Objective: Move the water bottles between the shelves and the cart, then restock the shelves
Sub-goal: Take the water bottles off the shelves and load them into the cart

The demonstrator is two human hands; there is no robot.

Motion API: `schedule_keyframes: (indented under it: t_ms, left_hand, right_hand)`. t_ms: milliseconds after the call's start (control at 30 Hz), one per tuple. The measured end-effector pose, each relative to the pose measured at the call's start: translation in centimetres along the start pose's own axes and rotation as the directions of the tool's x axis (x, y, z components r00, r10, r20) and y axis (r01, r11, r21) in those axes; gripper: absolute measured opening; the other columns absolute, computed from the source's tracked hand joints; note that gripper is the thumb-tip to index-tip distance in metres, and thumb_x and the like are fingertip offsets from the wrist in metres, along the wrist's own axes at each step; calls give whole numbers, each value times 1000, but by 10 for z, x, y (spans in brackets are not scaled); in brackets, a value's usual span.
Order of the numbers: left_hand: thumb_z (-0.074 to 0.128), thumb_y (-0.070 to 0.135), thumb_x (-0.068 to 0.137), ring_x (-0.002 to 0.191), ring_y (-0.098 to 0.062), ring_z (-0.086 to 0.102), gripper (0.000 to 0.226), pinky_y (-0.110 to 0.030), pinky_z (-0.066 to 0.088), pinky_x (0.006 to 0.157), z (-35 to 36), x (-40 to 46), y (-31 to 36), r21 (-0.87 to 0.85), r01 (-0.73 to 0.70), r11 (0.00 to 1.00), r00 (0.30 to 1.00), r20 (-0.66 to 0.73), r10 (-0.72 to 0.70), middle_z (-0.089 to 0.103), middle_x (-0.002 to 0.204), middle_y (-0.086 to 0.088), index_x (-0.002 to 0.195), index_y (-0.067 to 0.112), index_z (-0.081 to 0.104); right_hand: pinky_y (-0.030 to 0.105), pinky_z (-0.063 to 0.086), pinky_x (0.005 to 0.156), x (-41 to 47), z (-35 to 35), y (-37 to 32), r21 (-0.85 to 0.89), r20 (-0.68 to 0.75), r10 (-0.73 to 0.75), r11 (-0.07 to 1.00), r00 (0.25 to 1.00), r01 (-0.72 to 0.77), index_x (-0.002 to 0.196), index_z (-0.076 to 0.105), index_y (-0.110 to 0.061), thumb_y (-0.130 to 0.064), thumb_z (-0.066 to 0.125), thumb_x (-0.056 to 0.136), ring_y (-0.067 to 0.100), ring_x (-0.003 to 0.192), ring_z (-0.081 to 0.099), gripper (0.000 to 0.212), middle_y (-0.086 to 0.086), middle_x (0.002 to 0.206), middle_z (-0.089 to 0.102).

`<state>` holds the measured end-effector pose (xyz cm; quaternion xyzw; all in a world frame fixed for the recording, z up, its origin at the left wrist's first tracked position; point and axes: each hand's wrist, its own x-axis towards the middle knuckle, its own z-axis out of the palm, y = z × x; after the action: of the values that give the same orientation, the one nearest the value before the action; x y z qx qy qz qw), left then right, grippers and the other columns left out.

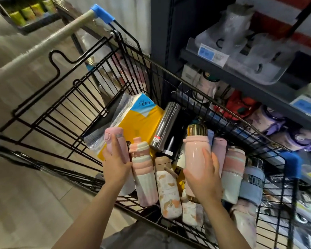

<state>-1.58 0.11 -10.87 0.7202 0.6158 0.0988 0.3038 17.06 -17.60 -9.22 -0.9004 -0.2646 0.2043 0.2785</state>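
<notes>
Hands gripping bottles over the cart [171, 72]: left hand [116, 168] holding a slim pink bottle [115, 142], right hand [204, 175] a gold-capped pink flask [196, 153], probably awaiting transfer toward the shelves [258, 90].

Both forearms bare, reaching forward and up from the lower edge of view. Left hand [116, 165] curled round a pink bottle [115, 142], fingers wrapped on its lower part, back of hand toward the camera. Right hand [204, 174] gripping a gold-capped bottle [196, 155], thumb on the left side, fingers up its right side. Hands level, well apart.
</notes>
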Motion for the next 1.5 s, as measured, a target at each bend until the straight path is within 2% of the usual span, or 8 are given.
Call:
schedule_keyframes:
  t_ms: [233,433,800,967,1167,1300,1433,1500]
  left_hand:
    - [78,16,79,125,-33,42,112,-34,40,84,-15,7,-3,-34,-96,995,991,85,99,28,149,-17,156,34,-1]
    - [79,14,78,136,-32,34,112,-44,41,100,-21,16,-7,-52,-71,996,987,141,78,27,154,-15,157,30,1]
    - [75,32,80,129,-42,40,108,-49,47,90,-19,11,-1,196,-81,977,991,116,59,16,153,-15,155,31,-3]
    - [89,42,64,129,-41,42,136,-50,50,88,-16,9,-4,144,-19,989,985,171,-6,19,152,-18,152,38,-15]
    - [87,29,70,119,-43,50,129,-51,49,88,-15,9,-6,40,-7,999,994,113,2,38,138,-23,152,42,-11]
    - [86,23,71,120,-35,52,128,-47,52,84,-23,7,-4,-69,-147,987,989,18,149,45,140,-17,152,44,-11]
    - [84,18,73,123,-25,47,127,-44,49,90,-39,-1,30,-199,-379,904,925,-74,372,42,143,-9,150,50,-11]
    - [85,13,73,130,-14,41,126,-39,46,94,-40,-6,56,-302,-448,841,891,-74,448,36,147,11,151,49,-7]
  right_hand:
    - [45,45,97,-3,5,-3,-28,14,-1,1000,1000,2,149,15,-38,-41,70,81,22,136,32,87,-7,158,9]
    - [44,47,91,-7,11,-1,-44,18,1,999,1000,0,147,15,-40,-44,69,79,23,130,36,87,-9,156,11]
    - [45,47,91,-8,14,6,-70,-3,33,997,999,-33,149,19,-29,-40,73,79,26,131,37,88,-2,155,17]
    - [48,48,94,-10,17,7,-57,14,56,997,998,-55,149,16,-31,-42,71,80,27,132,35,88,-3,156,14]
    - [48,47,95,-14,15,7,-48,15,50,998,999,-49,149,16,-33,-44,71,80,26,134,32,89,-4,157,12]
    - [44,47,92,-18,8,5,-25,-45,40,999,998,-41,149,18,-33,-43,73,78,25,133,36,90,-4,156,15]
    - [43,46,94,-24,-7,-7,37,-88,74,997,993,-71,147,16,-39,-41,72,79,22,133,35,89,-9,157,11]
    - [42,43,97,-27,-21,-15,62,-134,51,997,990,-43,148,17,-38,-38,73,80,21,135,33,88,-7,157,12]
